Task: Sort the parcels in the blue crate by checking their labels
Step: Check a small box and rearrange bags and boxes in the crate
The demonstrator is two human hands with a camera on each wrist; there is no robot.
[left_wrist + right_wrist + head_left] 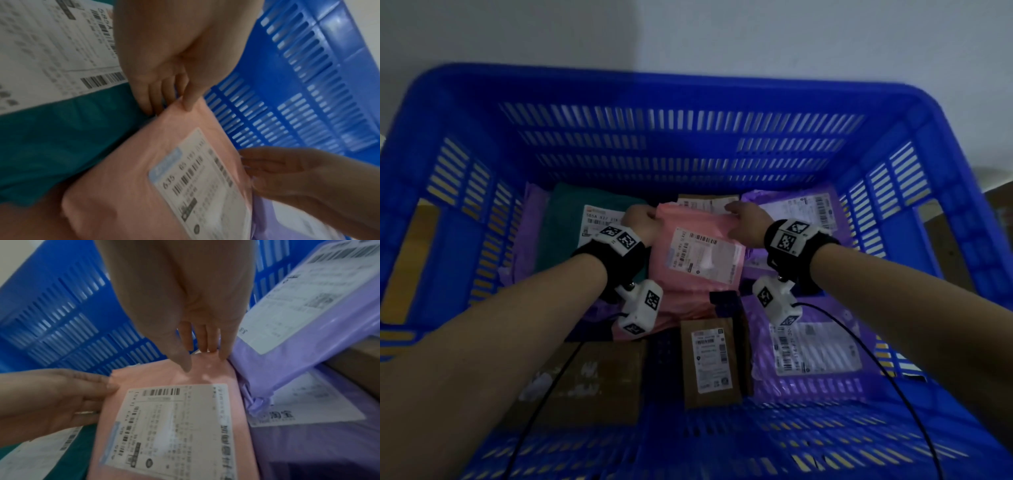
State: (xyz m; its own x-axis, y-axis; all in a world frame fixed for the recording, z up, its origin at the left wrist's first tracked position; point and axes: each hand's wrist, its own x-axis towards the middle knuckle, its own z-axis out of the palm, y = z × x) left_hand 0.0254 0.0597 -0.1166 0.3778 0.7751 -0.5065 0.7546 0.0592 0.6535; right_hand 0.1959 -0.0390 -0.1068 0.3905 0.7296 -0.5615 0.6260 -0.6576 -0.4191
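Note:
A pink parcel (688, 291) with a white label lies in the middle of the blue crate (688, 154), label up. My left hand (650, 216) pinches its far left corner, and in the left wrist view the left hand (176, 104) has the thumb on top and the fingers behind the edge of the pink parcel (123, 162). My right hand (732, 209) pinches the far right corner. In the right wrist view the right hand (201, 356) grips the pink parcel (156, 374) the same way.
A teal parcel (565, 233) lies to the left of the pink one. Purple parcels lie at the far right (756, 198) and near right (808, 387). A brown box (688, 394) and a cardboard box (592, 377) lie nearest me. Another brown box (705, 200) sits behind the pink parcel.

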